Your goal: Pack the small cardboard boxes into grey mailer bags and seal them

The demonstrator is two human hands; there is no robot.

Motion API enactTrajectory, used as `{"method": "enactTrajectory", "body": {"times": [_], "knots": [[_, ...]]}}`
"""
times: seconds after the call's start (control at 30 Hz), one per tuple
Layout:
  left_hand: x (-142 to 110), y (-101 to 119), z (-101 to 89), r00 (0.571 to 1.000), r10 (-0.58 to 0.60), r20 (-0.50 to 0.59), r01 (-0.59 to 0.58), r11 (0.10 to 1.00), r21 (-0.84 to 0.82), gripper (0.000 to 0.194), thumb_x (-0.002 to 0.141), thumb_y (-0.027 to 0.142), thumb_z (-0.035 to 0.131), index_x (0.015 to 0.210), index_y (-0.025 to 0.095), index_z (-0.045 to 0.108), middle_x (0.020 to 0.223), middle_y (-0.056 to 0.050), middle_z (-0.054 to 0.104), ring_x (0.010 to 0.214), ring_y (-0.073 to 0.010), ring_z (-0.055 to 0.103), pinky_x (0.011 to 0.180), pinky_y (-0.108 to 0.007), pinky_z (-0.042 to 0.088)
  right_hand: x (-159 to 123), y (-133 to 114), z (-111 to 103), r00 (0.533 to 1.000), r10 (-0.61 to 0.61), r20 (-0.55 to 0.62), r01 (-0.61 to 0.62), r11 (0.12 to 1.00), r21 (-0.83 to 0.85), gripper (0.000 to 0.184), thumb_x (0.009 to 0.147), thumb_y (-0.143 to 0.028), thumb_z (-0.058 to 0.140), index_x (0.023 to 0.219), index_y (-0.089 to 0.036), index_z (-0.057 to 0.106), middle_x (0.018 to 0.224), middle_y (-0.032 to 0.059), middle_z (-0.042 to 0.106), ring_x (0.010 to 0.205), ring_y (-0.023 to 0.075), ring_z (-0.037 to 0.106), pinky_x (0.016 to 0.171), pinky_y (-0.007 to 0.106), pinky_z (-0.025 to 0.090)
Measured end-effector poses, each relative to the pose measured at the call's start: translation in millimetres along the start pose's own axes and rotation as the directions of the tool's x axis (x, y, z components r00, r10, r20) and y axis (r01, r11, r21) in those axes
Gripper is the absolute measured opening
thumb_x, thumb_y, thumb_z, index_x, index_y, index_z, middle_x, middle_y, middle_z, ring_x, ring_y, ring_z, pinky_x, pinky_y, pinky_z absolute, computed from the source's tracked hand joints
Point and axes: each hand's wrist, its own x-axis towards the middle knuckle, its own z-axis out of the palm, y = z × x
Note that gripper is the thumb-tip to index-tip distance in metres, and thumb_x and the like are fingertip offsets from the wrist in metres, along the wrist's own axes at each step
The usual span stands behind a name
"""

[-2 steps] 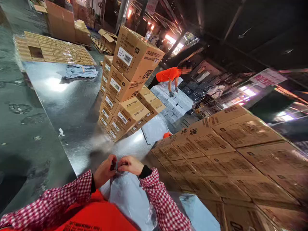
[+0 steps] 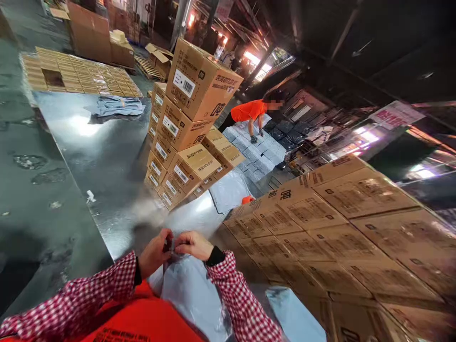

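Close in front of me lies a pale grey plastic mailing bag, bulging as if something is inside. At its far end, my left hand has its fingers curled in a pinch. Just to the right, my right hand also pinches, its fingertips almost meeting the left ones. Between the fingertips shows a small bit of thin, clear or greyish material, which seems to be the bag's edge. The fingers partly cover it. Another flat light-blue bag lies to the right of my right sleeve.
A metal table carries stacked cartons and a bundle of folded bags. Flat bags lie beyond my hands. A tall carton wall stands close on the right. Farther back, a co-worker bends over wrapped parcels.
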Motion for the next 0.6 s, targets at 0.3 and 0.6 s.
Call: {"method": "enactTrajectory", "body": {"times": [0.3,0.6], "knots": [[3,3,-5.5,0.991,-0.115,-0.071,0.097,0.971,-0.220,0.038,0.071,0.039,0.072,0.096,0.020,0.051,0.072,0.005,0.052,0.068,-0.0144,0.053,0.063,-0.028,0.045,-8,16,1,0.859,0.135,-0.494,-0.153,0.988,0.005,0.015,0.088,-0.021,0.049,0.072,-0.021,0.050,0.069,-0.0016,0.058,0.067,0.0145,0.056,0.067,0.027,0.044],[-18,50,-13.1,0.768,0.397,0.503,-0.542,0.821,0.179,0.033,0.099,0.041,0.049,0.112,0.020,0.070,0.114,-0.009,0.074,0.114,-0.0253,0.065,0.110,-0.042,0.044,-10,34,8,0.629,0.244,-0.738,-0.248,0.963,0.107,0.027,0.077,-0.002,0.058,0.060,-0.020,0.048,0.058,-0.0040,0.050,0.064,0.0131,0.051,0.070,0.026,0.040]]}}
